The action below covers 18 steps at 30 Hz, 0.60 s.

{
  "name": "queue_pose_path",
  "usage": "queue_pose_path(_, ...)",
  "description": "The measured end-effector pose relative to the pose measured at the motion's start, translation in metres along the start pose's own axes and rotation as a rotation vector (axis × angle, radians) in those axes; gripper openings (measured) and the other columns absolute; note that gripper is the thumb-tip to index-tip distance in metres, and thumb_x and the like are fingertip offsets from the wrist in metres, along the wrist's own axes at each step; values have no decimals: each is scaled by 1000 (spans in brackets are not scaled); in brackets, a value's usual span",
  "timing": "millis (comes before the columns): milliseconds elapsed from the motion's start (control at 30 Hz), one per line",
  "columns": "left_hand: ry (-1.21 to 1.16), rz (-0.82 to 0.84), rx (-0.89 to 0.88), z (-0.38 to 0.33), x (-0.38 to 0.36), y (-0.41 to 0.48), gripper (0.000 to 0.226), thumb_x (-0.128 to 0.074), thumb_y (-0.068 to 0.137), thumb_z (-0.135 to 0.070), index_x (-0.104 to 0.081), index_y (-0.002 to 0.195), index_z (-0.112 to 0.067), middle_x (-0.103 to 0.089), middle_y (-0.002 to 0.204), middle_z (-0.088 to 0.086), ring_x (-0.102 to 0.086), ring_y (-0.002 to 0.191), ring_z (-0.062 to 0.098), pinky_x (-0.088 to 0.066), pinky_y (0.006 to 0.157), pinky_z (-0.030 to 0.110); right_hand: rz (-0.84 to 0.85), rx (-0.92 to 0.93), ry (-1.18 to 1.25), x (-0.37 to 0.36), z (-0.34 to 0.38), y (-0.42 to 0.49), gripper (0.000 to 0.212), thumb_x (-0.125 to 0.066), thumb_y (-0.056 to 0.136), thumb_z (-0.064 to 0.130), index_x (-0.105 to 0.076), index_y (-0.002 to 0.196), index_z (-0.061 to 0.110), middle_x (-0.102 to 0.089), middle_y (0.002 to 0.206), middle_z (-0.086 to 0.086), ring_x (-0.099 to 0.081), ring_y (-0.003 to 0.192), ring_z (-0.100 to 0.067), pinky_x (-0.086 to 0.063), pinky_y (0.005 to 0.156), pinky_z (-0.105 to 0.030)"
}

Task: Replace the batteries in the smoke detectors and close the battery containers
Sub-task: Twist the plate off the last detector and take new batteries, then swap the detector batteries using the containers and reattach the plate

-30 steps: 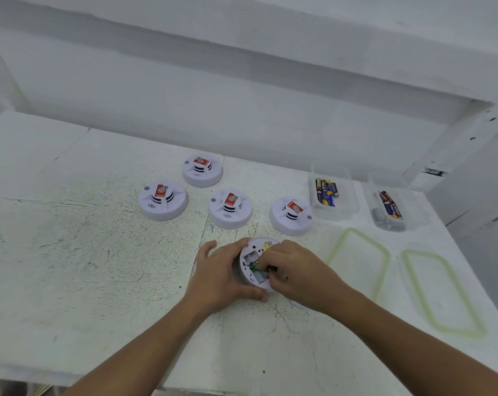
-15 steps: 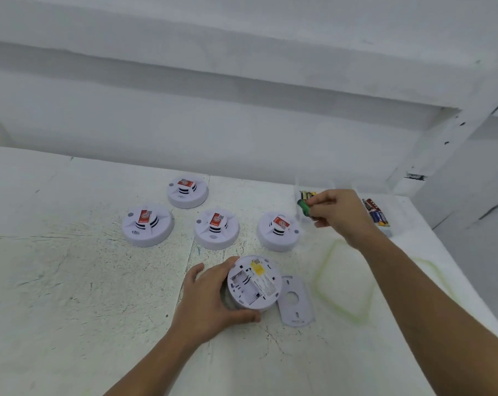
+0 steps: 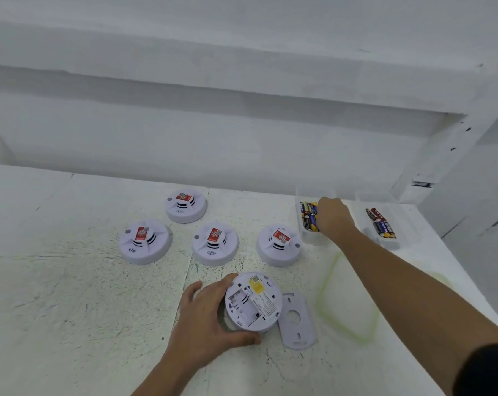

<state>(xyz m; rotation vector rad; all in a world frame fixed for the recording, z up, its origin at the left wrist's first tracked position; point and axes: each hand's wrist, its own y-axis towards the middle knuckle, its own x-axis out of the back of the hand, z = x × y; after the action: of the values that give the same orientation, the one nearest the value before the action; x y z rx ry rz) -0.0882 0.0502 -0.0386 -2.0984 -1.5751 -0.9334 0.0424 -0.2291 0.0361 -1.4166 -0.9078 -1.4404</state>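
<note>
My left hand (image 3: 205, 318) grips the rim of an upturned white smoke detector (image 3: 253, 301). Its battery bay is open and looks empty. The detached back plate (image 3: 297, 321) lies flat just to its right. My right hand (image 3: 335, 221) reaches down into the left clear battery container (image 3: 310, 238), among several batteries (image 3: 308, 215). Its fingertips are hidden, and no battery shows in them. Further back, several other detectors stand dome-up with red labels: (image 3: 145, 241), (image 3: 186, 205), (image 3: 215, 242), (image 3: 279, 244).
A second clear container (image 3: 390, 244) with batteries (image 3: 380, 222) stands at the back right. A green-rimmed lid (image 3: 319, 295) lies under my right forearm. The white tabletop (image 3: 70, 295) ends at a wall behind and an edge at the right.
My right hand took a green battery out of the upturned detector, carried it back and to the right, and now dips into the left container. The left hand kept its grip.
</note>
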Motion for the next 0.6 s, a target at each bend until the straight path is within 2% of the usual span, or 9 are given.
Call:
queue_pose_path(100,0,-7,-4,-1,1,1,88,-75,42,-78,-36,119,-59,-48,112,-49,-38,114,-22,-14,114,32,1,-13,8,-4,-3,6,36,-53,86,0,-30,61,13,-39,60,-3,-51,70,-26,-39,52,-27)
queue_pose_path(167,-7,-6,-4,-3,1,1,85,-76,43,-76,-36,117,-59,-44,116,-50,-35,115,-23,-12,112,28,-2,-13,-11,-3,-5,7,32,-53,86,0,-33,63,11,-41,62,-3,-51,70,-26,-36,48,-25)
queue_pose_path(233,-10,-6,-8,-4,1,0,85,-76,44,-75,-37,117,-59,-37,123,-51,-34,116,-22,-10,111,25,-5,1,-34,-4,-4,6,22,-53,87,3,-38,72,8,-45,70,-5,-54,75,-27,-40,54,-28)
queue_pose_path(300,-12,-5,-7,-4,0,0,87,-76,43,-76,-37,119,-59,-40,122,-49,-36,116,-20,-10,111,25,7,10,-43,-6,-4,8,18,-53,87,4,-39,76,9,-45,71,-4,-55,77,-26,-40,56,-28)
queue_pose_path(400,-12,-8,5,-3,0,0,89,-74,41,-80,-38,120,-58,-53,110,-44,-36,116,-20,-12,111,25,12,32,10,-7,-7,12,32,-49,86,-1,-32,62,11,-39,60,-2,-47,61,-21,-31,44,-23)
queue_pose_path(500,-2,1,16,-3,-1,0,88,-73,41,-82,-38,118,-59,-49,114,-46,-37,116,-19,-12,112,26,28,24,106,-6,-12,15,36,-48,83,-6,-30,57,11,-37,55,-3,-35,48,-14,-26,42,-22)
queue_pose_path(533,-3,6,22,-4,0,0,89,-72,40,-82,-38,119,-59,-47,117,-47,-37,116,-19,-13,113,27,29,12,164,-7,-14,18,34,-50,83,-6,-33,57,9,-39,54,-5,-36,46,-15,-28,42,-22)
queue_pose_path(600,-13,3,32,-7,1,1,90,-73,39,-83,-40,119,-57,-46,116,-49,-34,116,-22,-16,113,31,17,-5,286,-5,-20,19,19,-54,81,-4,-52,62,-4,-54,57,-15,-53,49,-23,-45,46,-26)
